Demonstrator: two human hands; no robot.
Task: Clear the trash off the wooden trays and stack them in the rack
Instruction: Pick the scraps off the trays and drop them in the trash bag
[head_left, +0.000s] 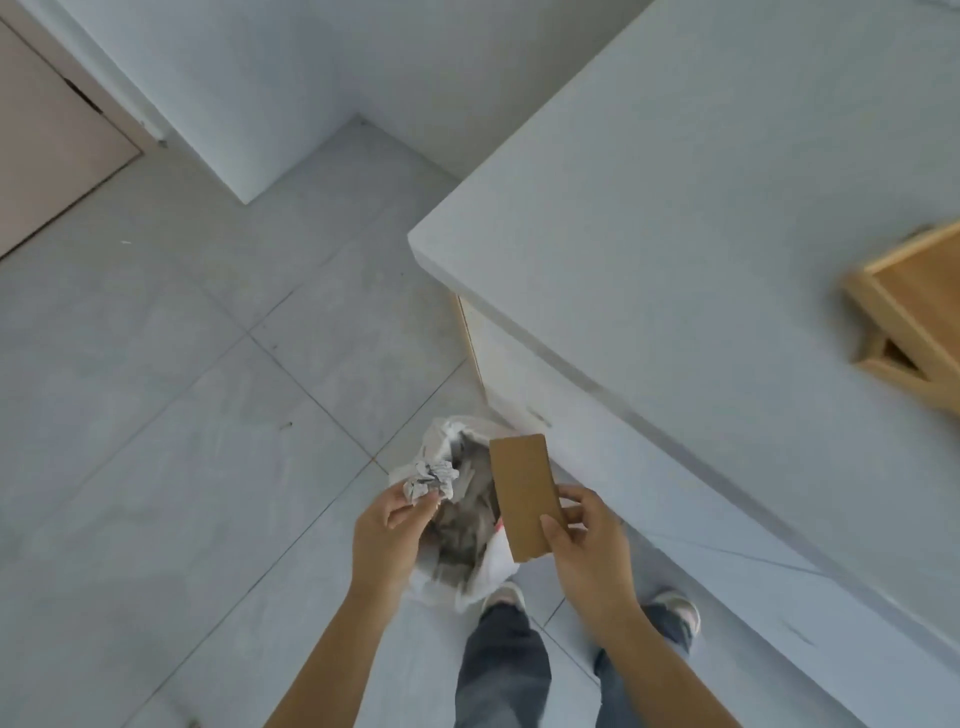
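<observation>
While the crumpled paper (431, 480) is pinched in the left hand (387, 525) and the cardboard piece (524, 496) gripped in the right hand (584, 540), both are best released squarely over the bin bag (485, 564); the rim should be cleared.

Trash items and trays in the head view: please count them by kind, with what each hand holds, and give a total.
Crumpled paper ball: 1, pinched in the left hand
Brown cardboard piece: 1, held in the right hand
White trash bag: 1, open on the floor below both hands
Wooden tray: 1, partly in view on the white counter
Total: 4
</observation>
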